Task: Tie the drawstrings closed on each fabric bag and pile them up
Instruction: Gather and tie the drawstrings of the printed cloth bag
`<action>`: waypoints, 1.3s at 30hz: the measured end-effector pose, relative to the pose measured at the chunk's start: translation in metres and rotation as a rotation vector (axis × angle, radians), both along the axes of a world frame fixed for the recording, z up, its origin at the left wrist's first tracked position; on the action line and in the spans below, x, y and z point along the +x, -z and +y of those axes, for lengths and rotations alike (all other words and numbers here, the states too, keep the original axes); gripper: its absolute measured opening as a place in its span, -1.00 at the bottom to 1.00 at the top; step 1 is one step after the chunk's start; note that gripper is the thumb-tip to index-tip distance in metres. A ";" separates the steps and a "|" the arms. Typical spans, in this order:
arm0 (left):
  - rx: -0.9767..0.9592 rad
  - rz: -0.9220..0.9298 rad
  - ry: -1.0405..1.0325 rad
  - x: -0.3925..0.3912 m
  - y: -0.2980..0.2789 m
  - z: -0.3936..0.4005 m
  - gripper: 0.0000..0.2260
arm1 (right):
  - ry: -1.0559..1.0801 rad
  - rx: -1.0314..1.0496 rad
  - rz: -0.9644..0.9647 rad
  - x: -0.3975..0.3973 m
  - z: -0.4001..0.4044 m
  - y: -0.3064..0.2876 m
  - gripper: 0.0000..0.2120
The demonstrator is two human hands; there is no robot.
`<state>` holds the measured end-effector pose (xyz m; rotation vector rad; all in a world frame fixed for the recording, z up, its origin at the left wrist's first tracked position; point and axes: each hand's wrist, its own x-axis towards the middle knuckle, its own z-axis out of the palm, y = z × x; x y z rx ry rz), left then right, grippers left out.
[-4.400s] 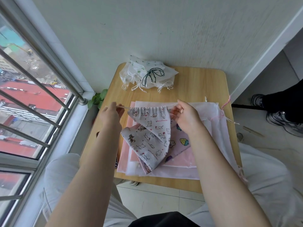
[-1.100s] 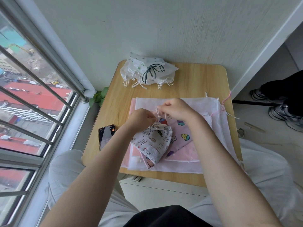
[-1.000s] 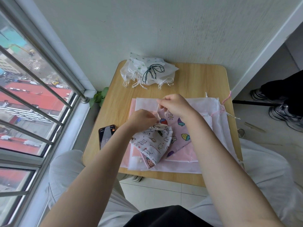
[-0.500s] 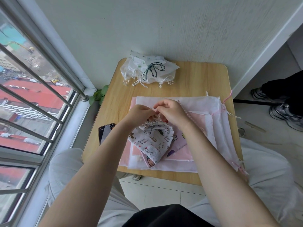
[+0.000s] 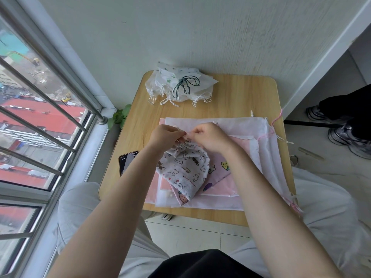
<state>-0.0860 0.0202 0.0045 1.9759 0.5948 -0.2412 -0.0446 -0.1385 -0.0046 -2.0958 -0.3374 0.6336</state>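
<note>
At the middle of the wooden bench (image 5: 236,97), a person's left hand (image 5: 166,135) and right hand (image 5: 208,137) met fingertip to fingertip over the gathered mouth of a grey cat-print bag (image 5: 184,169), each hand's fingers curled in a pinch on its pale drawstring (image 5: 185,135). The bag's body hung toward 6 o'clock from the hands, lying on a stack of flat pink and white bags (image 5: 261,149). At 12 o'clock, near the wall, sat a pile of tied white bags (image 5: 180,85), the top one bound with dark green cord. A phone (image 5: 126,161) lay at 9 o'clock, beside the left forearm.
</note>
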 end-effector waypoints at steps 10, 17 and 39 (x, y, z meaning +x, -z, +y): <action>-0.147 0.011 0.012 -0.004 -0.008 0.002 -0.85 | -0.060 0.000 0.100 -0.009 0.007 0.002 -0.78; 0.001 -0.013 0.170 -0.008 -0.012 -0.002 -0.84 | 0.012 -0.053 -0.110 0.000 -0.005 -0.011 -0.88; 0.425 -0.513 0.144 -0.019 0.019 -0.013 -0.91 | 0.081 0.302 0.286 0.000 0.002 0.022 -0.70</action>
